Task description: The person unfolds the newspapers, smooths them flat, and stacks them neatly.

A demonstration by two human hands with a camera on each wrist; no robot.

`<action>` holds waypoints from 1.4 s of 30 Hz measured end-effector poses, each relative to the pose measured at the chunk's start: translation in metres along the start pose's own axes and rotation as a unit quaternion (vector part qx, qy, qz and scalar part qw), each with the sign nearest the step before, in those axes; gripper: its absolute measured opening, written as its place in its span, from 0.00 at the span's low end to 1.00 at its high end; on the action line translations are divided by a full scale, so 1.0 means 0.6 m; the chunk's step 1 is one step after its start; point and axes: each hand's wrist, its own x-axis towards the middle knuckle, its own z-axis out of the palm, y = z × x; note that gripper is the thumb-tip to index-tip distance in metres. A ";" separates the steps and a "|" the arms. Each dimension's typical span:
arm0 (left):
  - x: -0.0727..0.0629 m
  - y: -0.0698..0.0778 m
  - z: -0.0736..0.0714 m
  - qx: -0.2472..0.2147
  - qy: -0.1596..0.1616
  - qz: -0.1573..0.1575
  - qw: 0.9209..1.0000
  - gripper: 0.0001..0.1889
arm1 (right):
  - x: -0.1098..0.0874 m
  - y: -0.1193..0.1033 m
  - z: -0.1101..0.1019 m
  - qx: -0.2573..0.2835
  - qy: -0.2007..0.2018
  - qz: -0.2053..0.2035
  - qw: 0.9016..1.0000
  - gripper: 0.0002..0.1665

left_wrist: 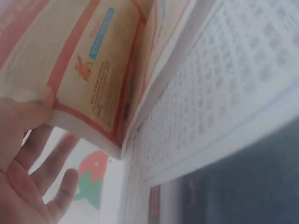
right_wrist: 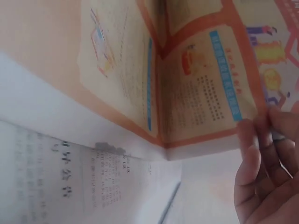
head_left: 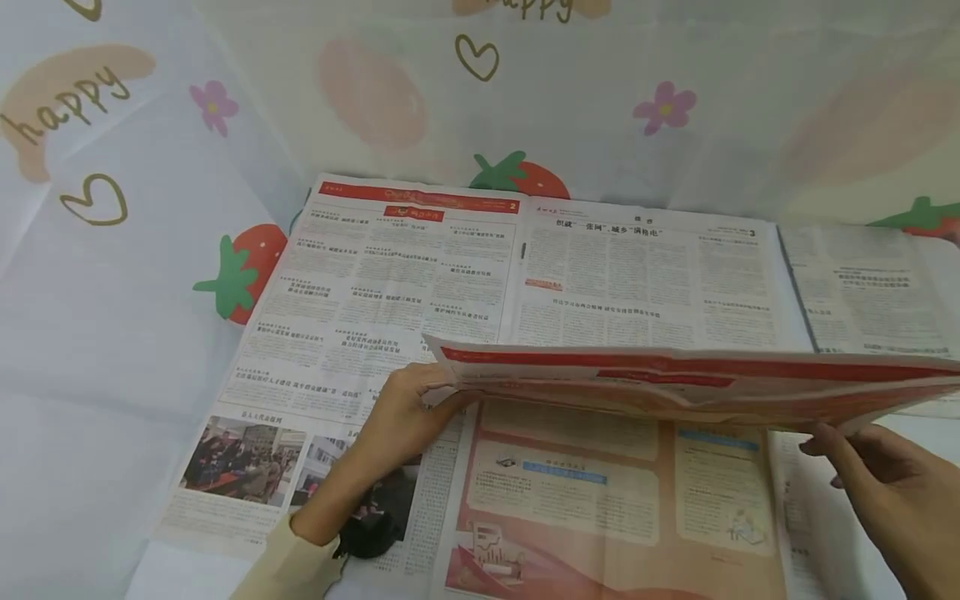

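A newspaper page [head_left: 540, 367] with a red-banded upper edge is lifted and folded upward, seen nearly edge-on in the head view. My left hand [head_left: 408, 417] pinches its left corner; in the left wrist view the thumb lies on the orange-framed side [left_wrist: 100, 70], the other fingers behind. At the right corner my right hand [head_left: 892, 475] pinches the same page between thumb and fingers. Below, the sheet's lower half [head_left: 570, 533], orange with cream text boxes, lies flat. The right wrist view shows a crease [right_wrist: 161, 140] where the raised part meets the flat part.
An open newspaper spread [head_left: 637, 267] lies behind and beneath, its left page [head_left: 300, 383] carrying photographs. Another printed sheet [head_left: 870, 283] lies at the right. A white cloth backdrop [head_left: 570, 100] with strawberries, hearts and flowers rises behind and at the left.
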 end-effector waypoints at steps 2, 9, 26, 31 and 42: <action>0.004 0.003 -0.001 -0.012 0.004 -0.020 1.000 0.16 | 0.006 0.012 -0.001 0.008 -0.025 0.001 1.000 0.08; 0.026 0.011 -0.008 -0.024 0.016 -0.043 0.999 0.13 | 0.026 0.017 0.014 0.026 -0.032 -0.056 0.998 0.14; 0.107 0.023 -0.021 -0.009 0.044 -0.084 0.995 0.11 | 0.079 -0.004 0.040 -0.003 0.010 0.086 0.996 0.22; 0.130 0.016 -0.020 0.030 -0.009 -0.101 0.994 0.15 | 0.101 -0.001 0.034 -0.026 0.007 0.067 0.997 0.25; 0.140 -0.013 -0.006 0.043 -0.024 -0.146 0.988 0.21 | 0.166 0.025 0.019 -0.033 -0.139 -0.057 0.988 0.29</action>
